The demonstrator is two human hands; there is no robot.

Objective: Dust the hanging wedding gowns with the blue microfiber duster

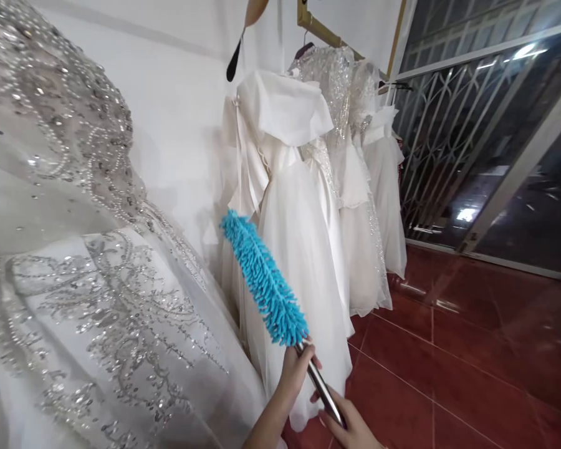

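Note:
A duster with a fluffy blue head (262, 280) and a shiny metal handle (318, 381) points up and to the left. My left hand (293, 369) grips the handle just under the blue head. Lower down, my right hand (348, 425) wraps the handle's end at the bottom edge of the view. The blue head lies against the skirt of a white dress (294, 206) hanging on a rack. A large gown with silver beading and sequins (79, 262) fills the left foreground, close to my left arm.
Several more white dresses (355, 162) hang on a gold rail (318, 28) along the white wall. A metal window grille (449, 125) with dark glass stands at the right. The floor is glossy dark red tile (472, 355).

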